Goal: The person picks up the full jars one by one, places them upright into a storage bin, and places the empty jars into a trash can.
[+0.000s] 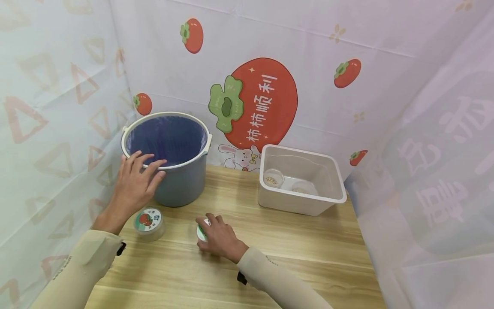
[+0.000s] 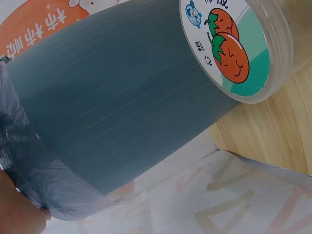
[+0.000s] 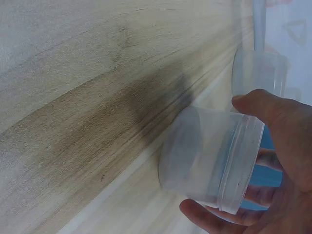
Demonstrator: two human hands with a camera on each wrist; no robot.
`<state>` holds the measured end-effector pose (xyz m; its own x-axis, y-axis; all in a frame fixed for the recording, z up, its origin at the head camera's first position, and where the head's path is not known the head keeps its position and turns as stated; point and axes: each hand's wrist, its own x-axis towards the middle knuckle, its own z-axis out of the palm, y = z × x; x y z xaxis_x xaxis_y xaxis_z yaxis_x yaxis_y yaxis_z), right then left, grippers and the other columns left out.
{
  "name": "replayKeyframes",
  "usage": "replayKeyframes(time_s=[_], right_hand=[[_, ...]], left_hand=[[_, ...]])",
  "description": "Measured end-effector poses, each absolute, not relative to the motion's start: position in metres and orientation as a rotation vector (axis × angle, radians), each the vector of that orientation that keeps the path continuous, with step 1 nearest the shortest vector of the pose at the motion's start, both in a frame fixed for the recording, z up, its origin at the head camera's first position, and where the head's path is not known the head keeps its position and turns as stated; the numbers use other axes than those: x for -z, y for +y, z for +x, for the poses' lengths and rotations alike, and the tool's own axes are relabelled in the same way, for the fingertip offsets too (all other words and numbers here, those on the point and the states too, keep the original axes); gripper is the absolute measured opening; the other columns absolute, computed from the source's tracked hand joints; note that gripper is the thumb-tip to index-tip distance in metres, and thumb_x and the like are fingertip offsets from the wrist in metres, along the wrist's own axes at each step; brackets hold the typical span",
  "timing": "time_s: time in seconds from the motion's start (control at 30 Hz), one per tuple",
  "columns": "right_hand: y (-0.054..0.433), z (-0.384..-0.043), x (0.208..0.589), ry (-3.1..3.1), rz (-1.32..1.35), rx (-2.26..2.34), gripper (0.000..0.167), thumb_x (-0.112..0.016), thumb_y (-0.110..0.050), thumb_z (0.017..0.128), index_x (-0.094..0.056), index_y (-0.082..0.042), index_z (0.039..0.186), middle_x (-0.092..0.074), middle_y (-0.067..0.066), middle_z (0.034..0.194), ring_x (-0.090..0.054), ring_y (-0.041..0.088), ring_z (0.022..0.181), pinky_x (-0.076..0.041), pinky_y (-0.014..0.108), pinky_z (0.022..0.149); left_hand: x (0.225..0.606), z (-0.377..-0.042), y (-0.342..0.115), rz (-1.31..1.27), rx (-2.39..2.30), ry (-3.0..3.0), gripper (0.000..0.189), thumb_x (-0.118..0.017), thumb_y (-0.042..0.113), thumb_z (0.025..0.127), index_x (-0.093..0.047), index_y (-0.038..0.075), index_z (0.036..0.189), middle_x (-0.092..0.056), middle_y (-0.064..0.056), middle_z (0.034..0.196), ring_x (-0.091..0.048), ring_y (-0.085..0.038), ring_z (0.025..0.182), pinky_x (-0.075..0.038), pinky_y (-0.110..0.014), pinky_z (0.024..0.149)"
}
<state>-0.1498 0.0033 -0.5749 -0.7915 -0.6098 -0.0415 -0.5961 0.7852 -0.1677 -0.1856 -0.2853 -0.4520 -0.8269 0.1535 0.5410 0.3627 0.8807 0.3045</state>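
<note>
My right hand holds a small clear plastic jar by its lid. The thumb and fingers reach round the lid from both sides, and the jar is close over the wooden table. At the near rim of the grey-blue bucket, my left hand has its fingers spread and loosely bent, with nothing in its grasp. A thin clear plastic liner hangs over the bucket's rim beside that thumb. Below the left hand, a second clear jar stands upright, its lid printed with tomatoes.
A light beige plastic basin stands at the back right. Inside it are a round container with pale grains and another low round one. Printed cloth walls enclose the wooden table at the back and sides.
</note>
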Motion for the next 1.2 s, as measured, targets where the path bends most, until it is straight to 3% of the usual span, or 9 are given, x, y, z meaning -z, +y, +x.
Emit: replayKeyframes(time_s=[0.2,0.57,0.93,1.2], right_hand=[[0.005,-0.150,0.571,2.849,-0.947,0.293,0.067,-0.075,-0.048,0.099,-0.050,-0.032,0.159,-0.051,0.009,0.158,-0.063,0.028,0.126,-0.059,0.030,0.064],[0.012,-0.164,0.547,2.876,-0.925,0.342,0.068,-0.074,-0.050,0.100,-0.050,-0.030,0.161,-0.049,0.011,0.162,-0.063,0.032,0.126,-0.064,0.035,0.071],[0.018,-0.181,0.499,2.920,-0.885,0.422,0.068,-0.074,-0.048,0.100,-0.050,-0.029,0.161,-0.049,0.013,0.162,-0.062,0.034,0.128,-0.066,0.043,0.076],[0.020,-0.192,0.454,2.982,-0.881,0.470,0.066,-0.073,-0.051,0.099,-0.053,-0.031,0.159,-0.053,0.012,0.159,-0.061,0.035,0.130,-0.062,0.041,0.078]], left_hand=[[0.452,-0.186,-0.285,-0.373,0.553,-2.538,0.036,-0.061,0.033,0.112,-0.068,0.019,0.143,-0.052,-0.025,0.155,-0.032,-0.051,0.155,-0.008,-0.079,0.130],[0.452,-0.186,-0.283,-0.378,0.562,-2.529,0.035,-0.060,0.034,0.112,-0.068,0.018,0.143,-0.052,-0.025,0.154,-0.033,-0.052,0.154,-0.007,-0.079,0.130],[0.452,-0.186,-0.283,-0.392,0.554,-2.514,0.035,-0.061,0.033,0.111,-0.069,0.017,0.142,-0.053,-0.026,0.153,-0.033,-0.052,0.154,-0.009,-0.080,0.129],[0.453,-0.187,-0.284,-0.399,0.551,-2.492,0.033,-0.062,0.031,0.111,-0.069,0.017,0.140,-0.054,-0.027,0.151,-0.034,-0.053,0.152,-0.010,-0.081,0.128]])
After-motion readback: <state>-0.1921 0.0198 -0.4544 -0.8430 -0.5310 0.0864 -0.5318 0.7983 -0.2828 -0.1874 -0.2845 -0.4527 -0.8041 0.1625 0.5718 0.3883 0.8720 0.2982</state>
